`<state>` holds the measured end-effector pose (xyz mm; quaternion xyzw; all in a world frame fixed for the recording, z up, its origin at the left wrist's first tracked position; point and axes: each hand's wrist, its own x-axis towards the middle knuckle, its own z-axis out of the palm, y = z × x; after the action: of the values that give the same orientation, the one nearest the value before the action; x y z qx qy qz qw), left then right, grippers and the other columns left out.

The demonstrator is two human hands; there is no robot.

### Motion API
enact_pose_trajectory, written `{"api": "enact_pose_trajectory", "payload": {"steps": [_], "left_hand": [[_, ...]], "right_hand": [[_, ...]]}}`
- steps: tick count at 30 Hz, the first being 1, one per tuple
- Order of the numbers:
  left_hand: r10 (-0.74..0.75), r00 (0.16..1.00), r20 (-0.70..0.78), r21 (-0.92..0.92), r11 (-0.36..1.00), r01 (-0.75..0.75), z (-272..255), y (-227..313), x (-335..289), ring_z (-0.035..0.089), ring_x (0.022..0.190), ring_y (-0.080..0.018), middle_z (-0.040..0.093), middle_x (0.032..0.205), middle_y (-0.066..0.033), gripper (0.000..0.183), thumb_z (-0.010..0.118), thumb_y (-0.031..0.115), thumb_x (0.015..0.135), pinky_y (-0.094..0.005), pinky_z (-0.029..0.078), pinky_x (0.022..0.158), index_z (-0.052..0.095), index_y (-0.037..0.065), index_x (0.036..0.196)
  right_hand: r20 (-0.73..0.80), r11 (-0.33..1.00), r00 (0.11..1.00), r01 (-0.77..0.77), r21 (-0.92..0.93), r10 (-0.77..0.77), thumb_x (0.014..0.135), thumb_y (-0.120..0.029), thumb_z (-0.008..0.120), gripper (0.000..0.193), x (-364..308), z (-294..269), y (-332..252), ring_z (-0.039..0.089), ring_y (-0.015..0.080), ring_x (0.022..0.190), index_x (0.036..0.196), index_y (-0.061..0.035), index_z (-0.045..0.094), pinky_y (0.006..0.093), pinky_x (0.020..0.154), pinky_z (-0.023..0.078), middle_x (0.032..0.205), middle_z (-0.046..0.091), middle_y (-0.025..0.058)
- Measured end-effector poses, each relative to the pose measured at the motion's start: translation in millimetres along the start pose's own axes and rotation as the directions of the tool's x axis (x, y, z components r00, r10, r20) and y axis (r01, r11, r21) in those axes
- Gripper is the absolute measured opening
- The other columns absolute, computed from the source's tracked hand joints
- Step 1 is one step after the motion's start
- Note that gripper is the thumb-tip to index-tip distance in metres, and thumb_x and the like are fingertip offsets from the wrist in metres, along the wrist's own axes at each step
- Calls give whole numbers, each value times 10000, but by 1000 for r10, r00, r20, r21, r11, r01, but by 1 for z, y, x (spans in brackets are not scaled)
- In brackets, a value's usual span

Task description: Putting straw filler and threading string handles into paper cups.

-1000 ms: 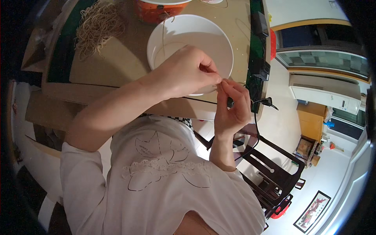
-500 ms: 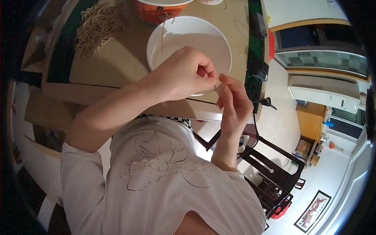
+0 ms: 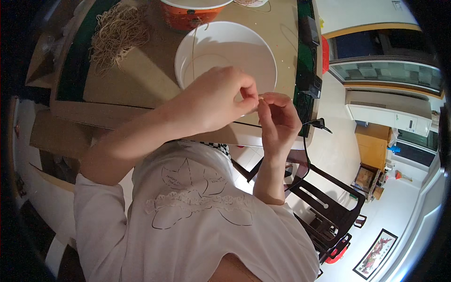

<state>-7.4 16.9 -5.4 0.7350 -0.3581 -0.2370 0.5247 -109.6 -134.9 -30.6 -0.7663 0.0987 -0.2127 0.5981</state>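
Note:
My left hand and my right hand meet fingertip to fingertip over the near right rim of a large white bowl. Both are closed in a pinch, thumb against fingers. A tiny tan bit of string shows between the fingertips; most of it is hidden. Another length of thin tan string hangs over the bowl's far left rim and curves along its inside, passing out of sight behind my left hand. A tangled heap of tan string lies on the table left of the bowl.
Behind the bowl stands an orange tub with a white rim, beside a white basket cut off by the upper edge. Black boxes line the table's right edge, with a dark cable and plug. A dark chair stands to the right.
My hands have come slightly closer at the fingertips, and the left hand has moved a little lower. More string shows curving inside the bowl.

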Motion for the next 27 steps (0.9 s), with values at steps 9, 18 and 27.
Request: {"api": "enact_pose_trajectory", "payload": {"steps": [9,18,27], "left_hand": [[142,965,-221,101,987,-122,11,-10,1,644,729,-226,653,810,-119,120,636,50,840,-324,496,657,631,11,953],[225,933,-281,162,969,-185,15,-7,3,623,681,-324,619,712,-116,63,613,66,800,-418,484,617,563,38,772],[175,946,-272,75,984,-160,14,-6,3,570,565,-153,614,694,-80,73,617,45,855,-298,423,522,553,14,869]], "right_hand": [[-27,999,999,23,-31,-24,847,70,636,111,0,1,3,528,30,712,927,-5,619,165,574,387,918,605,21],[4,998,1000,10,-62,-10,831,60,665,172,1,2,2,501,5,677,975,-16,610,149,561,392,944,627,24],[3,986,1000,13,-169,-13,823,40,688,209,-1,5,-5,479,4,619,998,-27,595,157,529,381,886,644,14]]}}
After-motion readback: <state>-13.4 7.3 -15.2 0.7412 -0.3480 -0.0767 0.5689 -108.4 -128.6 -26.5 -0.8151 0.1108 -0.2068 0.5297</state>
